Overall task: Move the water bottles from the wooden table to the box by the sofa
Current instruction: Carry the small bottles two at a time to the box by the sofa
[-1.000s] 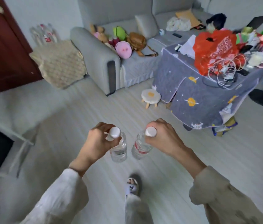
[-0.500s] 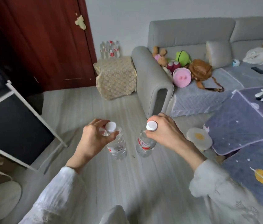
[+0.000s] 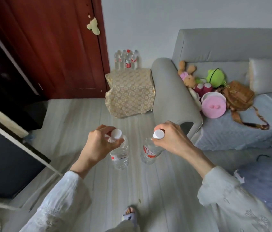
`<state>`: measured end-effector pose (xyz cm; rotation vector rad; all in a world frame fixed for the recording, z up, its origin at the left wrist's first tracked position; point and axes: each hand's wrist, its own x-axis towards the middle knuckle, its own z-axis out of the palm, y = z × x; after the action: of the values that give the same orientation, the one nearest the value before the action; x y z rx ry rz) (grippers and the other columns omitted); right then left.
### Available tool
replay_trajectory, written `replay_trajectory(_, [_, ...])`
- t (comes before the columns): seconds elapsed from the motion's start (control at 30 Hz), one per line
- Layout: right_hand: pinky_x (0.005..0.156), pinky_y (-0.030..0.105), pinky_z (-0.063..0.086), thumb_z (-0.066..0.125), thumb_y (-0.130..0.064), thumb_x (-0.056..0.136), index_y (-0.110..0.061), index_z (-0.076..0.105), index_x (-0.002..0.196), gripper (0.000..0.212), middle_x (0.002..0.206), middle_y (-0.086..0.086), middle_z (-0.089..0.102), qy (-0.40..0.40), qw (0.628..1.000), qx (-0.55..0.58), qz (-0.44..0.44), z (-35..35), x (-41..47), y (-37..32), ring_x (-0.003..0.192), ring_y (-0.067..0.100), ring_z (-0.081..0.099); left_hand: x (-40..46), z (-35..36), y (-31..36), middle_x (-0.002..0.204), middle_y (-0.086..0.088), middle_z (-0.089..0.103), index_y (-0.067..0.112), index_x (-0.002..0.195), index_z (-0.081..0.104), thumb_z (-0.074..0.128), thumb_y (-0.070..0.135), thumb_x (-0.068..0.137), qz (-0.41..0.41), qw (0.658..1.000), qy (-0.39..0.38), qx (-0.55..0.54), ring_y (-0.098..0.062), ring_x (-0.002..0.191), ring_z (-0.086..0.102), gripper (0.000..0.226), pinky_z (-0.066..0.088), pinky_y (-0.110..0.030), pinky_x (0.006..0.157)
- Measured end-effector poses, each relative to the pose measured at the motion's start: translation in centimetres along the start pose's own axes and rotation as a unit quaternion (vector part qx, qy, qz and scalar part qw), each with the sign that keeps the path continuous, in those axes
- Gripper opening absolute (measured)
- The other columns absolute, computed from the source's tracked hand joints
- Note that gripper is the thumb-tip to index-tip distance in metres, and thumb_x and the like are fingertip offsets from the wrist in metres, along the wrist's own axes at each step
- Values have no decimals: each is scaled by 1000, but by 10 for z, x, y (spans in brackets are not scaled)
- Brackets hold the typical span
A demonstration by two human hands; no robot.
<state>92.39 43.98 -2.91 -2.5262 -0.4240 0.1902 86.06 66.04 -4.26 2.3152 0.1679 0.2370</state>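
Straight ahead in your head view, the cloth-covered box (image 3: 130,92) now sits near the middle of the picture, pressed against the grey sofa (image 3: 173,91) arm, with a cluster of bottles (image 3: 126,59) already standing at its back edge by the wall. A second ago it lay far off to the upper left and the cluttered worktop filled the right; that worktop has dropped out of sight, so you have turned to face the drop-off.

Your left hand (image 3: 101,143) pinches the left water bottle (image 3: 120,153) by its neck under the white cap, and your right hand (image 3: 170,139) grips the right water bottle (image 3: 148,152) the same way. Both bottles hang upright over the floor, close together but apart, as they hung before.

Judging from this, the carry is about half walked: bare floor remains between you and the box. The red door (image 3: 48,47) stands to its left, out of your path.
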Motion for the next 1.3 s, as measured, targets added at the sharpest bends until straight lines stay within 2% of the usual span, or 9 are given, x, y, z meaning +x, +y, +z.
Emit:
replay_trajectory(0.17, [72,22,35,68,-18,66,-17,63,86,20,87,0,51,23,1000,4,11,-28,103,31,86,21,54,111,21,9,93,1,59,13,97,67,79,19,66,-3,1000,22,-23,-19,81,63,34,49,-23,80])
replay_trajectory(0.37, [69,24,36,68,-19,66,-13,64,84,19,82,0,50,5,1000,-22,-15,-55,244,78,84,23,55,246,66,13,91,2,58,11,97,68,79,19,66,-23,999,45,-14,-18,79,62,33,47,-18,74])
replay_trajectory(0.47, [70,26,40,66,-20,66,-14,64,86,21,88,6,56,-20,999,-34,-25,-71,315,104,86,25,56,313,87,17,89,1,58,12,97,68,79,19,66,-41,998,53,-2,-16,77,60,34,41,-11,67])
replay_trajectory(0.67, [73,27,40,67,-19,67,-15,61,90,25,91,1,51,-39,998,-31,-42,-106,433,127,87,24,55,420,105,25,87,0,60,11,95,68,79,18,67,-66,996,68,0,-18,77,62,31,50,-25,77])
replay_trajectory(0.8, [71,24,36,70,-21,66,-15,62,90,26,90,1,50,-31,998,-22,-41,-117,515,137,81,20,52,500,114,16,86,4,59,14,92,68,78,19,67,-71,995,75,-9,-6,72,58,27,44,-10,68])
replay_trajectory(1.0, [51,16,27,70,-20,63,-19,61,80,19,83,-1,51,-38,999,-11,18,-102,638,151,72,15,48,626,131,-24,85,1,65,15,91,69,79,22,66,-80,997,20,-6,-13,77,61,28,47,-18,70])
replay_trajectory(1.1, [53,17,29,71,-22,62,-17,63,83,23,84,1,53,-48,998,-13,50,-86,699,154,73,17,49,688,142,-52,82,2,65,17,87,68,79,23,65,-77,997,-25,-10,-13,77,61,25,46,-16,66])
replay_trajectory(1.2, [61,20,29,73,-23,64,-18,64,87,26,84,-1,51,-49,996,-14,72,-74,752,156,73,16,48,744,150,-72,87,0,63,17,88,67,78,23,65,-77,995,-57,-10,-15,79,59,26,52,-28,74])
replay_trajectory(1.3, [67,21,33,69,-21,68,-15,63,91,24,89,0,50,-38,994,2,99,-68,796,163,75,17,48,797,158,-86,91,-1,57,15,93,66,77,20,67,-75,994,-78,-14,-17,82,58,29,53,-32,80])
